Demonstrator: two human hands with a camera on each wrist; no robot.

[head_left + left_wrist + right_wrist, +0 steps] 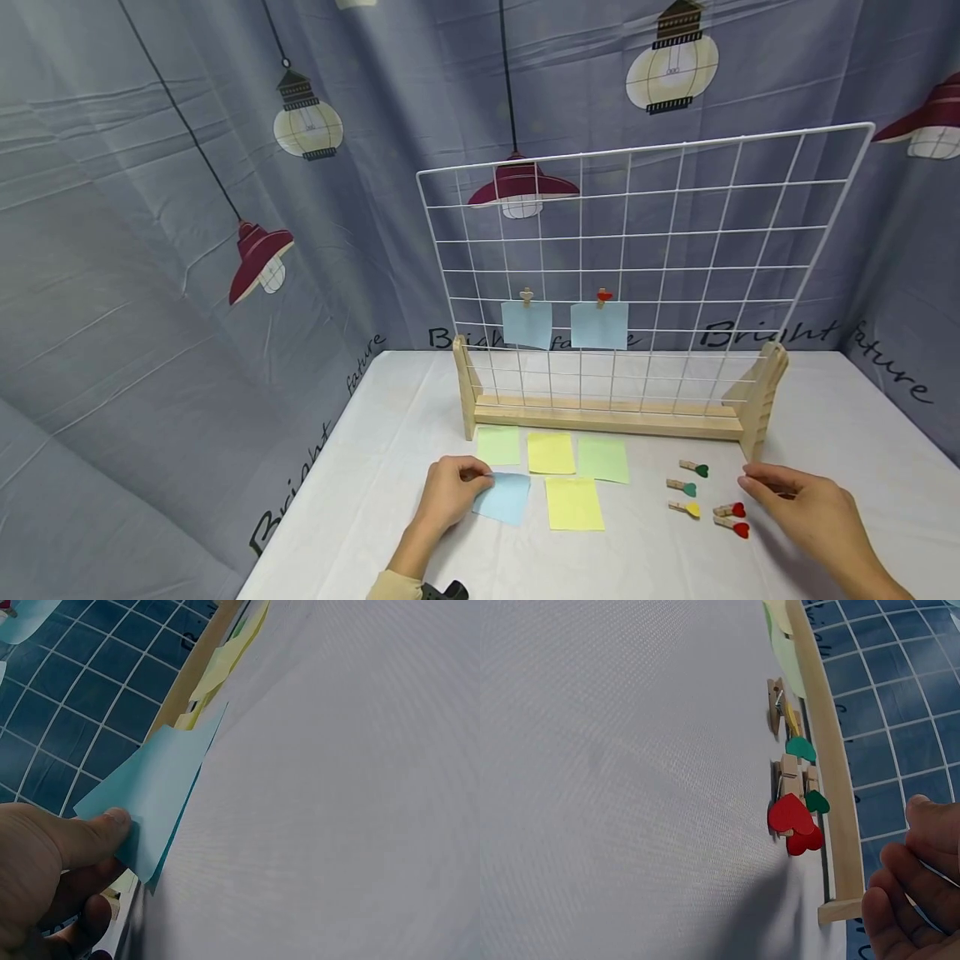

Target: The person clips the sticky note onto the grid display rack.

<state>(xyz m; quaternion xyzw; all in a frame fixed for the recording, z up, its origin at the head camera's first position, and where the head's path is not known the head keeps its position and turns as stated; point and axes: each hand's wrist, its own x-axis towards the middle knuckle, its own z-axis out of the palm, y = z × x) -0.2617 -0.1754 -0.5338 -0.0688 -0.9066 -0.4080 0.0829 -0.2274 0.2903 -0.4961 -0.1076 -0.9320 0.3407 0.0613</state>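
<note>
My left hand (452, 493) pinches a light blue sticky note (504, 498) by its upper left corner. In the left wrist view the thumb lies on the face of this blue note (154, 791), which stands tilted off the cloth. To the right, my right hand (806, 512) hovers beside several heart-topped wooden clothespins, its fingers loosely bent around nothing. Nearest to it are two red-heart clothespins (731, 527); a yellow-heart clothespin (685, 508), a teal-heart one (681, 487) and a dark green-heart one (693, 468) lie farther left.
A white wire grid (645, 250) stands in a wooden base (607, 417) at the back. Two blue notes (527, 325) hang on it from clothespins. Green notes (603, 459) and yellow notes (573, 504) lie on the white tablecloth (615, 567) before it.
</note>
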